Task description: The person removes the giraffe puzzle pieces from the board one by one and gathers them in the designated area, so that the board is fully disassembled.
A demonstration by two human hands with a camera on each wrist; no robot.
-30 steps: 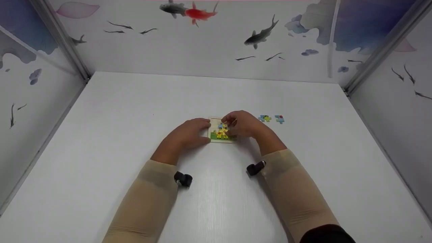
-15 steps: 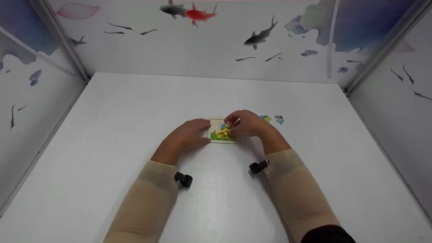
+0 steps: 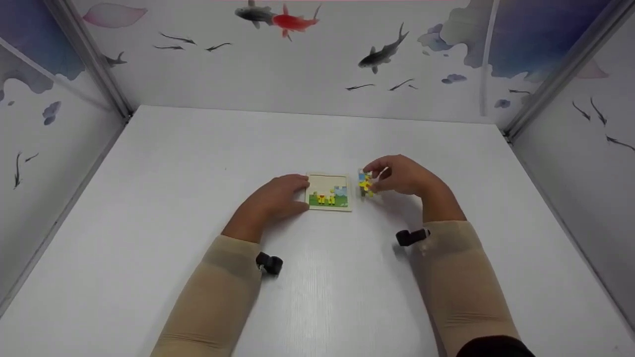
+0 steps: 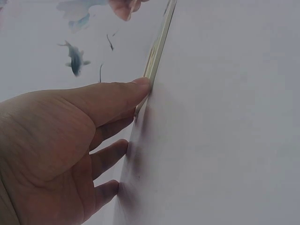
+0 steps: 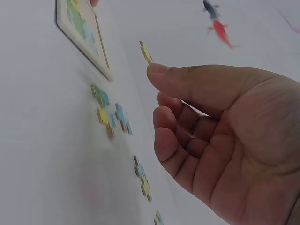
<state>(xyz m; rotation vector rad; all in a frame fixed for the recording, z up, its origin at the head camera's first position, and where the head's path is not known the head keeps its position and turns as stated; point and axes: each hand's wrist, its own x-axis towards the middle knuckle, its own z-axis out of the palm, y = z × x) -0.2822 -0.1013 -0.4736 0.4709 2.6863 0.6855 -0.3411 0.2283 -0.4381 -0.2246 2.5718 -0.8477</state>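
A square wooden puzzle tray (image 3: 349,194) lies mid-table, its lower part filled with green, yellow and blue pieces and its upper part bare wood. My left hand (image 3: 278,197) rests against the tray's left side, with thumb and fingers spread along that edge. In the left wrist view, the left thumb touches the tray rim (image 4: 157,56). To the right of the tray, my right hand (image 3: 402,176) pinches a thin puzzle piece (image 5: 146,51) between thumb and finger. Loose yellow and blue puzzle pieces (image 3: 364,183) show just left of the right fingertips.
In the right wrist view, a green piece (image 5: 99,93), a blue piece (image 5: 123,117) and a yellow-and-blue piece (image 5: 142,178) lie on the white table (image 3: 317,297). Another piece (image 5: 158,218) is cut by the bottom edge. A fish-patterned wall (image 3: 307,64) stands behind.
My right hand has moved right, off the tray. The yellow and blue pieces seen at the tray's middle have left it. My left hand has stayed at the tray's edge.
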